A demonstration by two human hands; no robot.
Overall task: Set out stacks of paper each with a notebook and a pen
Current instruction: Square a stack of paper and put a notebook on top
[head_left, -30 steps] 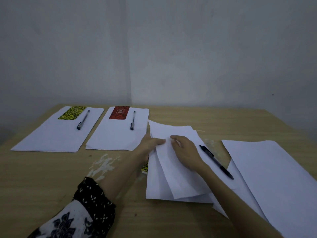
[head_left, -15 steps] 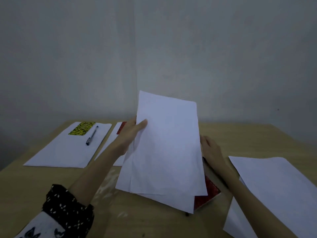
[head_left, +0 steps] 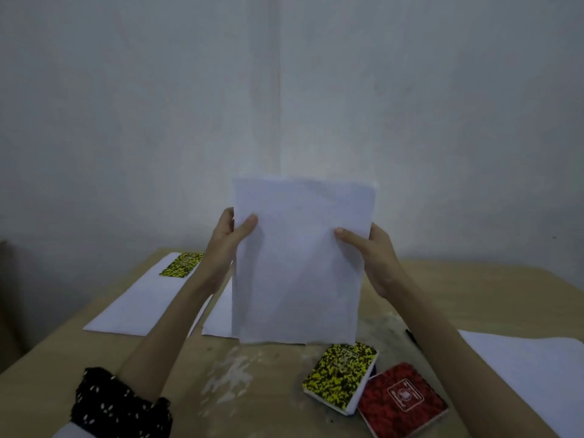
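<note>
- Head view, counts: three notebooks. Two lie at lower right of the frame, a near yellow-black notebook and a red notebook, touching, the yellow one overlapping the red one's edge. A far yellow-black notebook sits on the far-left paper stack at left of centre.
- Paper: four groups visible. The held sheaf is upright at frame centre; the far-left stack lies flat; a second flat stack is partly hidden behind the sheaf; more loose paper lies at the right edge.
- One pen, only partly seen, right of centre beside the right forearm.
- Grip: left hand grasps the sheaf's left edge, thumb on the front; right hand grasps its right edge likewise.
- The sheaf hangs between both hands, bottom edge just above the surface.
</note>
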